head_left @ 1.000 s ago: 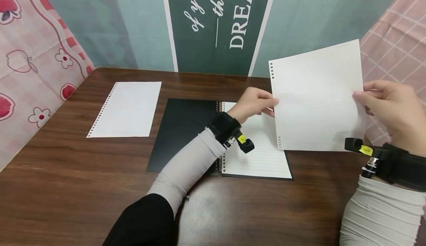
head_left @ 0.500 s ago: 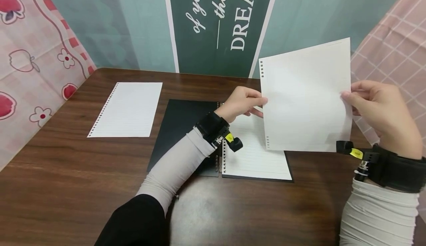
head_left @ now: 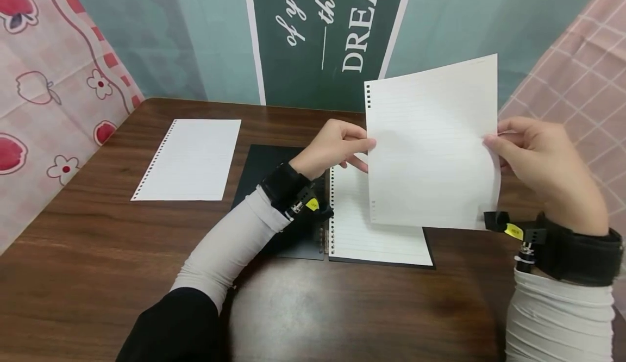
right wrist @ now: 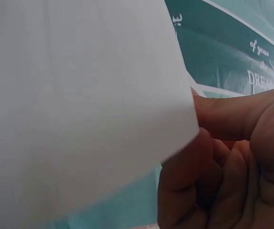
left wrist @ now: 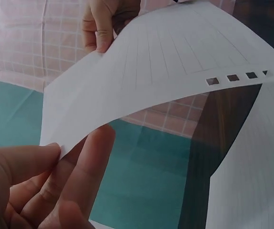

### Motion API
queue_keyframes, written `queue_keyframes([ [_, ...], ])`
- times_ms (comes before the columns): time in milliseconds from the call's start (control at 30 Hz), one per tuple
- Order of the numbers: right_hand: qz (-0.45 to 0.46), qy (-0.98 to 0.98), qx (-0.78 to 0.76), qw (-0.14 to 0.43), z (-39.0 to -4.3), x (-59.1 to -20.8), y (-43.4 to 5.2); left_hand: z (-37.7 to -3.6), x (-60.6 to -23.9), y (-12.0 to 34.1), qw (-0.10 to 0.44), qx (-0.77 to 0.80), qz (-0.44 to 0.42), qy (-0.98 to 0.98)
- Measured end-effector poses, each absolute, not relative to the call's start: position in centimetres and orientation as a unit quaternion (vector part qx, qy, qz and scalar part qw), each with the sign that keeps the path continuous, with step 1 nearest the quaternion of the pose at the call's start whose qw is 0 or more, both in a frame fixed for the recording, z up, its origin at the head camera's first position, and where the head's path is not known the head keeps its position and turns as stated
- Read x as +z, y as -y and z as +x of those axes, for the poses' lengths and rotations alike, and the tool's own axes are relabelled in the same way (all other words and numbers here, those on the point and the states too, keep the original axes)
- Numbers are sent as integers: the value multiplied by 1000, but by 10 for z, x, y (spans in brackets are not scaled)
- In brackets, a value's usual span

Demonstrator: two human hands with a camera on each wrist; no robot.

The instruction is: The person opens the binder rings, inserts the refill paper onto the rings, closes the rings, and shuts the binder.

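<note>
A sheet of loose-leaf paper, faintly lined and punched along its left edge, is held up between both hands. My left hand pinches that punched edge between thumb and fingers; the left wrist view shows the thumb on the paper. At the opposite edge my right hand pinches the sheet, which bends slightly there. Below the raised sheet lies an open ring binder with a black cover. Lined pages sit on its right half, partly hidden by the held sheet. The left forearm covers part of the black cover.
Another punched lined sheet lies flat on the brown wooden table, left of the binder. A green cloth with lettering hangs behind the table. Pink patterned cloths hang at the left and right.
Both hands have moved left with the held sheet, bringing it further over the binder's right half. The sheet on the left of the table has stayed in place.
</note>
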State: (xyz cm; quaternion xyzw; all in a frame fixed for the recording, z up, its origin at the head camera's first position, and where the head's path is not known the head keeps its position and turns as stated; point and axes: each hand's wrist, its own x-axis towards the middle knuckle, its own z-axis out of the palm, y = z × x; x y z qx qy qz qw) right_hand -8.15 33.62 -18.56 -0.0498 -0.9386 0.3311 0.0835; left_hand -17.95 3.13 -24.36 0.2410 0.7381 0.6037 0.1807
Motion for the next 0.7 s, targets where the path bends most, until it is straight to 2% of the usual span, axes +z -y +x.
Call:
queue_keyframes([
  [400,7,938,336,87,-78,-192,-325,-169,-229,1,188,607,258,-727],
  [700,46,936,344,64,-78,-202,-315,-160,-234,19,195,604,264,-727],
])
